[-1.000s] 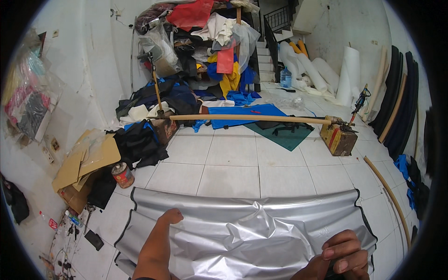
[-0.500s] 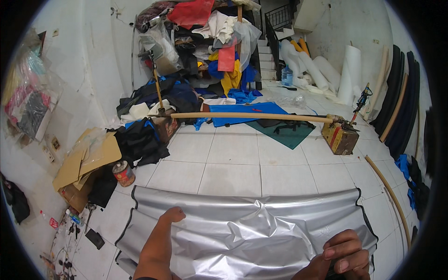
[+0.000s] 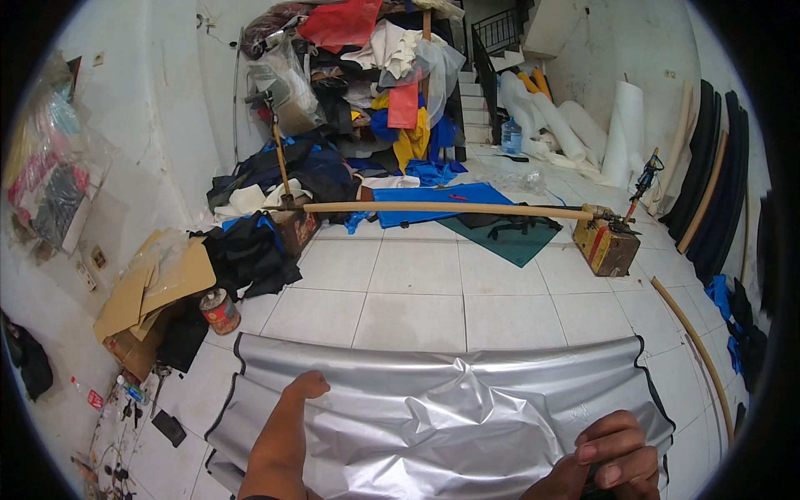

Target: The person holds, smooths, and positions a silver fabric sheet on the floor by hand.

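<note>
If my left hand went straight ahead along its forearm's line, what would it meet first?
Probably the shiny silver sheet with black edging, spread out beyond your left hand; depth is unclear, so the hand might pass above it.

the silver sheet (image 3: pixel 375 421) looks glossy, the floor tiles (image 3: pixel 508 321) smooth, the cardboard (image 3: pixel 190 268) matt.

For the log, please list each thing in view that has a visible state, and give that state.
Silver sheet: spread out, wrinkled
Left hand: at the sheet, fingers mostly hidden, grip unclear
Right hand: fingers curled, grip unclear
Tin can: upright
Water bottle: upright, fill unclear
Tall white roll: standing on end
Long tan pole: raised, roughly level
Blue sheet: spread out
</note>
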Demonstrator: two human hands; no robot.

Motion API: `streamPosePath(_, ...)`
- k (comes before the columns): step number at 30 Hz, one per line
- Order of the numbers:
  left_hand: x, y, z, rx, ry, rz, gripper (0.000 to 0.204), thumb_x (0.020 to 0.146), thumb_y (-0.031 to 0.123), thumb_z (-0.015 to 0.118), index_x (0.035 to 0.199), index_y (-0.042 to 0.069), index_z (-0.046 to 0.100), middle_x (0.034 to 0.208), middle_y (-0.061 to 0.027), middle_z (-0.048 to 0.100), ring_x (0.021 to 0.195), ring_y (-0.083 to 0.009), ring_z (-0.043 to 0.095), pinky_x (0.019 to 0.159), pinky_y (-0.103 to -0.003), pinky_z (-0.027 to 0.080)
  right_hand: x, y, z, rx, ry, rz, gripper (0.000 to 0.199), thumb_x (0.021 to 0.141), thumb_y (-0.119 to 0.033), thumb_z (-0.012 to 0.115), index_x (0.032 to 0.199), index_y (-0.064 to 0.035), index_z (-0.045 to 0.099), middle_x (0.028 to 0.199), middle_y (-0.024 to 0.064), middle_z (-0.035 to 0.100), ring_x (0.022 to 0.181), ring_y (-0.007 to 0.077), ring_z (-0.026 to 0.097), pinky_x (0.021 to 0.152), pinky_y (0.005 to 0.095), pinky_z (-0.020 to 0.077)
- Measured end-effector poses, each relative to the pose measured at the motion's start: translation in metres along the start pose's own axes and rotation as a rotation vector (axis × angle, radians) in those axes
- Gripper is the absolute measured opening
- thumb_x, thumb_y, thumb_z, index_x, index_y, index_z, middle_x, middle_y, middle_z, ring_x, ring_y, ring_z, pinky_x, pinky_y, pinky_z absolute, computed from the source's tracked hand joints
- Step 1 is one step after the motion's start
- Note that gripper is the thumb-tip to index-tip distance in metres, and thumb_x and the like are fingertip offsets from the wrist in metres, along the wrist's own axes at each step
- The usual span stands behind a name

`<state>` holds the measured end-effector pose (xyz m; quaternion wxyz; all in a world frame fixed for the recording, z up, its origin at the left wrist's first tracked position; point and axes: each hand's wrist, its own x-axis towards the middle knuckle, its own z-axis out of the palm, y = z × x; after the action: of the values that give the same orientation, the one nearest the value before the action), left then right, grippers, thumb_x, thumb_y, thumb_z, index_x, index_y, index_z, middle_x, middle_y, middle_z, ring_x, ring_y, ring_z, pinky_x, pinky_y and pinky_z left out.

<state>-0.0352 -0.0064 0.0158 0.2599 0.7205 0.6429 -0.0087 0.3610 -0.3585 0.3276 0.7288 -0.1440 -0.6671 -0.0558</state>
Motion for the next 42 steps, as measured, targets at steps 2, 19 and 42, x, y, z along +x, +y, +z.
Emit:
streamPosePath(2, -0.001, 0.009, -0.003, -0.016, -0.056, 0.002, 0.037, 0.076, 0.030, 0.065, 0.100, 0.003, 0.070, 0.108, -0.0208, 0.070, 0.105, -0.0356, 0.066, 0.091, -0.041, 0.051, -0.001, 0.000, -0.003, -0.020, -0.032, 0.020, 0.034, 0.095, -0.033, 0.049, 0.111, -0.0028, 0.054, 0.101, 0.0189, 0.063, 0.081, 0.0429, 0.063, 0.065, 0.0536, 0.0455)
streamPosePath(19, 0.005, 0.001, 0.002, 0.030, -0.006, 0.022, 0.034, 0.076, 0.030, 0.065, 0.096, 0.003, 0.072, 0.107, -0.0208, 0.071, 0.103, -0.0358, 0.066, 0.090, -0.042, 0.051, 0.000, -0.003, 0.003, -0.019, 0.024, 0.024, 0.032, 0.096, -0.031, 0.047, 0.113, -0.0045, 0.054, 0.097, 0.0183, 0.063, 0.078, 0.0417, 0.062, 0.065, 0.0545, 0.0458)
streamPosePath(42, 0.002, 0.002, 0.001, 0.035, -0.015, 0.034, 0.030, 0.075, 0.029, 0.065, 0.091, 0.003, 0.071, 0.096, -0.0193, 0.072, 0.093, -0.0333, 0.068, 0.083, -0.041, 0.053, 0.001, -0.005, 0.010, -0.082, 0.134, 0.031, 0.028, 0.099, -0.030, 0.042, 0.109, -0.0060, 0.054, 0.086, 0.0155, 0.061, 0.072, 0.0404, 0.060, 0.065, 0.0552, 0.0454)
